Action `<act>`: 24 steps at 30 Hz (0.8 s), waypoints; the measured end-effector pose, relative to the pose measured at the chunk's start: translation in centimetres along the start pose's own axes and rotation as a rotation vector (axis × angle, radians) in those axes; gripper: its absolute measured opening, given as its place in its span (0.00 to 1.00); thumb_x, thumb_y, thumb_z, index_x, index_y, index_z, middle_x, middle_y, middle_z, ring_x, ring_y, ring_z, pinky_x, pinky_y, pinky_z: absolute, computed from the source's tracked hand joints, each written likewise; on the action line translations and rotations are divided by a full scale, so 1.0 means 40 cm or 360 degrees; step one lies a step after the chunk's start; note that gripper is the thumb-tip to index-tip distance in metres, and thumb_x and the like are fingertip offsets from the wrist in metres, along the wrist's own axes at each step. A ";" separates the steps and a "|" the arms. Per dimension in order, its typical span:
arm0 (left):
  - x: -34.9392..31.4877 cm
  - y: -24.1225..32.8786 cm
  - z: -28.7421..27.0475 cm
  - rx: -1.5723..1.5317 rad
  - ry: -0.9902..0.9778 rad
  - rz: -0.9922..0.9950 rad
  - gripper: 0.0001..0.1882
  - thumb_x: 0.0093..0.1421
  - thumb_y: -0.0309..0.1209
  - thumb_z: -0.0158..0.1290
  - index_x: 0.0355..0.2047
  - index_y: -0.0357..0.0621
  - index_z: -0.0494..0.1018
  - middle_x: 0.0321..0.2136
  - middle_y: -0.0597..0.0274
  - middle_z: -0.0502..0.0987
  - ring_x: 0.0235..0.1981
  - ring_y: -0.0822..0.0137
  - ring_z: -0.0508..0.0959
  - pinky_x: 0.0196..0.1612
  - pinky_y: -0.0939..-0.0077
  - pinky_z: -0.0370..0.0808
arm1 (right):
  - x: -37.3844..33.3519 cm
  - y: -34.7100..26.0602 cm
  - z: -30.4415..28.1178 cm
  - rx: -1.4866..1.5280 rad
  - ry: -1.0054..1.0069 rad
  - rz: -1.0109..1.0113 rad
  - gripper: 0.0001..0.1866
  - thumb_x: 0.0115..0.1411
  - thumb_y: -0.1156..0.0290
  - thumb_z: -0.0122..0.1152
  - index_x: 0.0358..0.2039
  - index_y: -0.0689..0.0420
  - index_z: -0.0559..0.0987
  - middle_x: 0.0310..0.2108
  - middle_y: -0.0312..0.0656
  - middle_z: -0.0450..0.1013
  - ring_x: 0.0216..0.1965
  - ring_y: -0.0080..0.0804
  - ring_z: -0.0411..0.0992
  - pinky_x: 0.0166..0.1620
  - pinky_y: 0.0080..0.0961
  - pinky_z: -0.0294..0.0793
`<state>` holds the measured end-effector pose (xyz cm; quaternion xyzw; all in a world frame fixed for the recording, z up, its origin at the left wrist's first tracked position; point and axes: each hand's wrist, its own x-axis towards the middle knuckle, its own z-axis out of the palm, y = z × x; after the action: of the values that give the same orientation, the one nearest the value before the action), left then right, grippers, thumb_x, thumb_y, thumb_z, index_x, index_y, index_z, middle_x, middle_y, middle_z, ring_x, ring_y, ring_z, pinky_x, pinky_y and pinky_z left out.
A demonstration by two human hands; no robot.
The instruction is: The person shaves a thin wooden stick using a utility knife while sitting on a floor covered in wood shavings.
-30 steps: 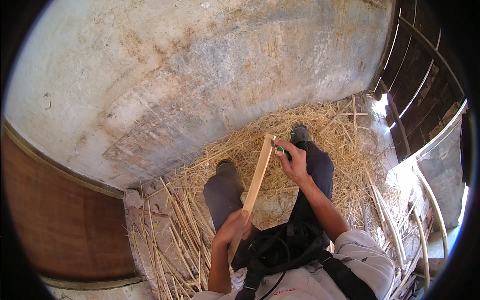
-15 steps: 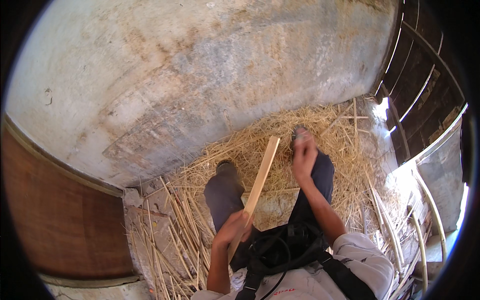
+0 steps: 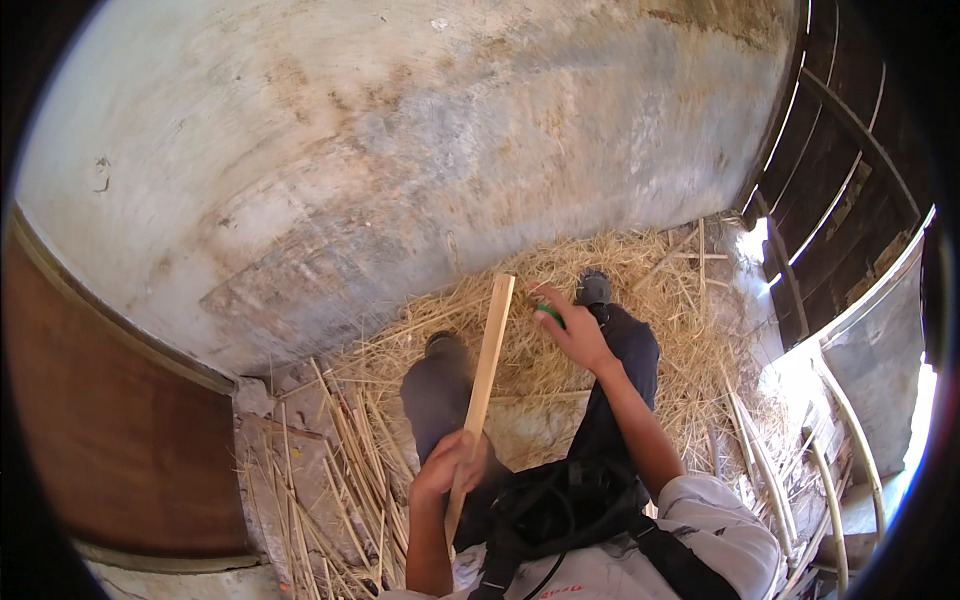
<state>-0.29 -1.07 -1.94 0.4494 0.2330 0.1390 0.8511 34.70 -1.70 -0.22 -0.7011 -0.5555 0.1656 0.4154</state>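
Observation:
My left hand is wrapped round the lower part of a pale flat strip of wood or split bamboo, which stands tilted slightly to the right between my legs. Beyond the strip's right side, near its upper end, my right hand is curled, palm down, around a small green thing. Fingers hide most of it, so its kind cannot be made out. That hand appears apart from the strip.
Straw and shavings cover the ground around my shoes. Several thin sticks lie at the left, and longer curved poles at the right. A stained wall rises ahead, with a brown wooden panel at the left.
My right hand has come left and nearer the strip, and the green thing in it now shows. The strip has shifted left and stands more upright in my left hand.

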 end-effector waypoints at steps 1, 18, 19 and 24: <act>-0.007 0.007 0.003 -0.0023 0.0008 0.0008 0.24 0.78 0.52 0.44 0.38 0.41 0.69 0.18 0.65 0.65 0.12 0.68 0.66 0.15 0.73 0.64 | -0.004 -0.011 -0.002 -0.0170 -0.0197 0.0172 0.25 0.74 0.54 0.58 0.67 0.50 0.74 0.42 0.52 0.83 0.42 0.50 0.83 0.47 0.40 0.79; -0.007 0.047 0.058 0.0260 0.0068 0.0255 0.21 0.79 0.50 0.44 0.37 0.45 0.69 0.17 0.69 0.66 0.13 0.73 0.68 0.18 0.76 0.65 | 0.012 0.083 0.074 0.0553 -0.0405 0.0207 0.24 0.75 0.48 0.58 0.49 0.59 0.82 0.22 0.32 0.67 0.22 0.20 0.64 0.27 0.26 0.64; -0.019 0.055 0.060 0.0278 0.0103 0.0250 0.21 0.80 0.49 0.44 0.37 0.45 0.69 0.18 0.70 0.66 0.13 0.73 0.68 0.18 0.77 0.66 | -0.002 0.031 0.075 0.0759 -0.0407 0.0305 0.24 0.76 0.48 0.56 0.49 0.60 0.81 0.22 0.31 0.66 0.20 0.19 0.62 0.25 0.23 0.61; -0.022 0.085 0.091 0.0396 0.0096 0.0317 0.21 0.80 0.48 0.43 0.36 0.46 0.69 0.19 0.72 0.66 0.14 0.74 0.69 0.19 0.78 0.67 | -0.109 -0.141 0.064 0.1531 -0.0294 0.0382 0.25 0.78 0.50 0.52 0.53 0.63 0.79 0.20 0.28 0.62 0.18 0.16 0.55 0.23 0.19 0.53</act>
<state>0.75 -2.11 2.89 0.5679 0.2281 0.2060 0.7636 27.88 -4.47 1.56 -0.4716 -0.3663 0.5108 0.6185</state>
